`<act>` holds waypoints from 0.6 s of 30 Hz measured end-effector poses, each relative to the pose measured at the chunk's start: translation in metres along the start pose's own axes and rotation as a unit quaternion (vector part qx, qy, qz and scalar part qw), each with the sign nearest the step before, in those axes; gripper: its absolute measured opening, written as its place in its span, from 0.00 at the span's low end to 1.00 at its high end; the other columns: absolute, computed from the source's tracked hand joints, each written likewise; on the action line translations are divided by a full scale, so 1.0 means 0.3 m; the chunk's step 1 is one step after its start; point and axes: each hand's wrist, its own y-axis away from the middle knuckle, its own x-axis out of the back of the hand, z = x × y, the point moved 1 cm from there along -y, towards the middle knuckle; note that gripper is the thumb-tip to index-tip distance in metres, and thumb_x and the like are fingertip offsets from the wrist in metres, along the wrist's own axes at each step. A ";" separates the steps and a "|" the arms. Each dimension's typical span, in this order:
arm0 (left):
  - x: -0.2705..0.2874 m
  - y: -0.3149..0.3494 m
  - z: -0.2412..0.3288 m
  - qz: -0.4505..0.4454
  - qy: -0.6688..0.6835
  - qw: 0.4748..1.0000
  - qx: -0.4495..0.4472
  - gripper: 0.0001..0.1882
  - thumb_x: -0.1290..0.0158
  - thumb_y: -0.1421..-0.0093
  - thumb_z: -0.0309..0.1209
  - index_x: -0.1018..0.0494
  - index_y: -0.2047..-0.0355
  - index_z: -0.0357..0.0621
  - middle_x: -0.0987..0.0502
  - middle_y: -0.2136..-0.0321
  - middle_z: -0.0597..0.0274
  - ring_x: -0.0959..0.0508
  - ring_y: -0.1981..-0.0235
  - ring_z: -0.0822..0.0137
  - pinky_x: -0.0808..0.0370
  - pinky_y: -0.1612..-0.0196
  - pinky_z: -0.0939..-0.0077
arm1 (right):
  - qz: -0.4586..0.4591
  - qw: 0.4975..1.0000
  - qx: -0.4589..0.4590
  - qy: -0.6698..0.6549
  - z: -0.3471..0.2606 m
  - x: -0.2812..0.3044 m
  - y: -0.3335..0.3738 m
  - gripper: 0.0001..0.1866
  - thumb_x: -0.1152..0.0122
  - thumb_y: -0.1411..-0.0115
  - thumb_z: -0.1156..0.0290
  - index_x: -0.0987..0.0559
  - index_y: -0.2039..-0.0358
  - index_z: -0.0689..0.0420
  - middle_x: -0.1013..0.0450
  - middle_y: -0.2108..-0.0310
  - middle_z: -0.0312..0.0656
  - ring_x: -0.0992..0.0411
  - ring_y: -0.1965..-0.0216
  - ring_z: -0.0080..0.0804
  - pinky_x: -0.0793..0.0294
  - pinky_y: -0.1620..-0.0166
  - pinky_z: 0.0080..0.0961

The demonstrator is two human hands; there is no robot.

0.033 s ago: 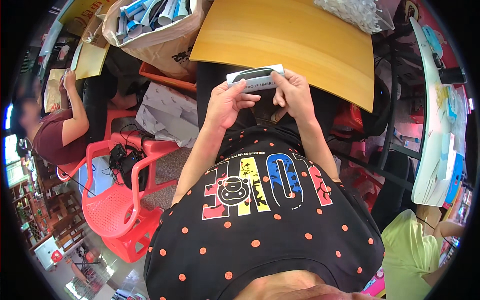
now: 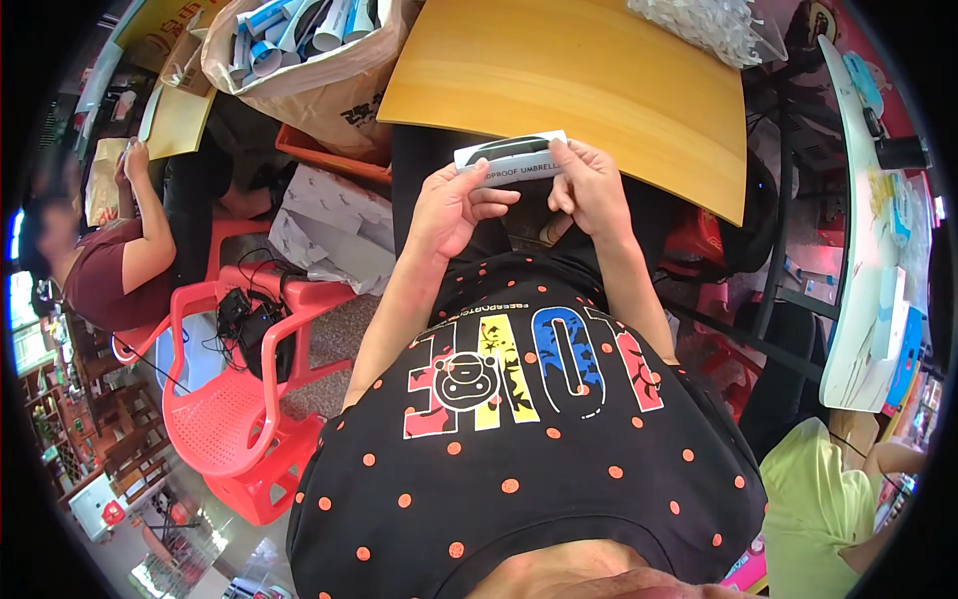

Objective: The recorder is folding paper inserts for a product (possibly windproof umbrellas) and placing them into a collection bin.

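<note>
- While sitting at the wooden counter, holding a narrow white-and-black box level at its near edge, seemingly for a look at its face.
- Pinching each end: left hand fingers clamped on the left end, right hand fingers clamped on the right.
- Keeping the box above both palms, near a bag of rolled paper tubes.

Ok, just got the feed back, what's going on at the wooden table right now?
A seated person holds a small flat white card with a black curved shape in both hands, just off the near edge of the yellow wooden tabletop. The left hand pinches its left end; the right hand pinches its right end. A brown paper bag of rolled white and blue packages stands to the left, beyond an empty red plastic chair.
</note>
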 end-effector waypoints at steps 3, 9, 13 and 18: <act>-0.002 -0.028 0.015 0.008 0.029 0.999 0.027 0.14 0.51 0.36 0.31 0.31 0.56 0.32 0.22 0.64 0.49 0.18 0.70 0.59 0.19 0.75 0.79 | 0.017 0.997 -0.027 -0.074 -0.013 0.021 -0.023 0.16 0.51 0.34 0.63 0.25 0.65 0.66 0.32 0.83 0.34 0.42 0.91 0.16 0.37 0.84 0.17; 0.072 -0.085 0.035 0.117 -0.062 0.991 -0.027 0.10 0.47 0.40 0.26 0.27 0.61 0.32 0.22 0.71 0.56 0.19 0.74 0.67 0.24 0.79 0.85 | 0.033 0.999 -0.026 -0.011 -0.051 0.011 -0.072 0.13 0.48 0.35 0.66 0.26 0.67 0.65 0.40 0.87 0.29 0.45 0.89 0.14 0.37 0.81 0.18; 0.137 -0.085 0.071 0.134 -0.126 0.983 -0.026 0.07 0.44 0.42 0.27 0.23 0.68 0.34 0.23 0.78 0.62 0.26 0.81 0.76 0.33 0.81 0.87 | 0.042 0.988 -0.022 0.147 -0.042 0.021 -0.113 0.09 0.42 0.40 0.71 0.23 0.70 0.66 0.37 0.86 0.30 0.41 0.86 0.13 0.37 0.80 0.15; 0.217 -0.049 0.098 0.095 -0.198 0.973 -0.064 0.07 0.43 0.44 0.27 0.22 0.72 0.34 0.26 0.76 0.65 0.29 0.80 0.78 0.34 0.79 0.87 | -0.052 0.949 0.032 0.311 -0.058 -0.004 -0.131 0.11 0.38 0.45 0.76 0.26 0.82 0.66 0.34 0.83 0.34 0.36 0.82 0.17 0.40 0.77 0.16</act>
